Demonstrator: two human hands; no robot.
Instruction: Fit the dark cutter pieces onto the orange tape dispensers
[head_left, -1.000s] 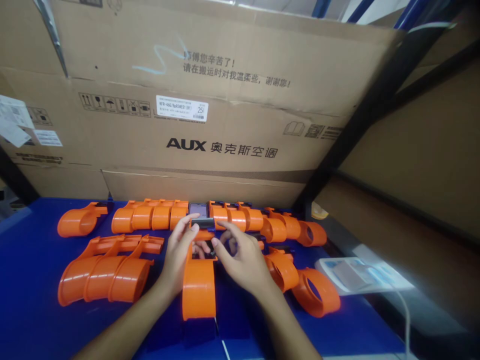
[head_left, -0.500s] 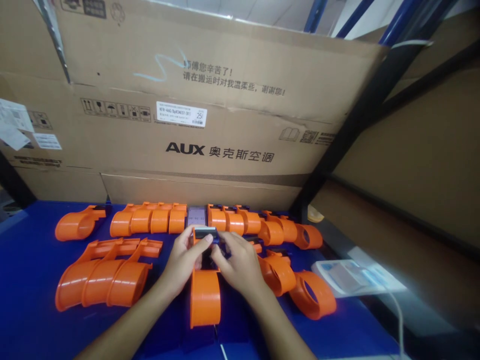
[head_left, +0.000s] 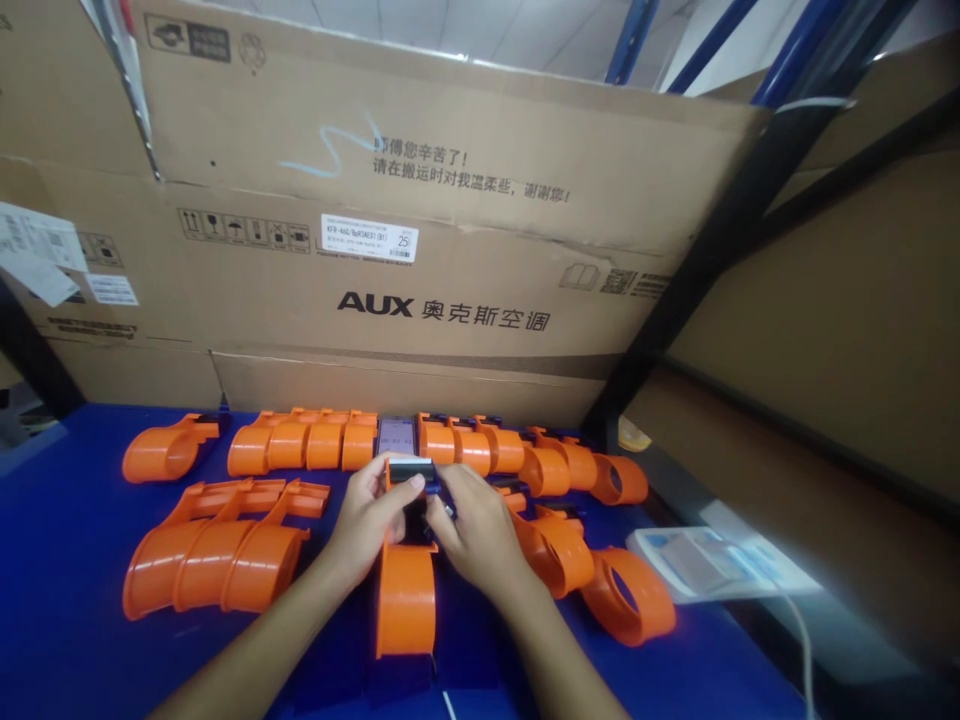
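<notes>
An orange tape dispenser point(head_left: 406, 603) is held up in front of me, its round tape hub hanging down and its head with a black part point(head_left: 412, 473) and a pale toothed edge at the top. My left hand point(head_left: 371, 515) grips the head from the left, thumb lying across the black part. From the right, my right hand point(head_left: 476, 520) closes its fingers around the head's other end. Beside the right thumb shows a small shiny bit point(head_left: 450, 510), too small to name. The right fingertips are partly hidden behind the dispenser.
More orange dispensers stand on the blue table point(head_left: 67, 560): a back row point(head_left: 322, 443), a left group point(head_left: 206, 565) and a right group point(head_left: 628, 595). A phone point(head_left: 396, 437) showing a timer stands at the back. A white box point(head_left: 701, 560) lies right; a cardboard wall point(head_left: 420, 350) closes the back.
The held dispenser's lower hub has swung slightly left. Both hands keep their hold on its head, and the view has shifted a little.
</notes>
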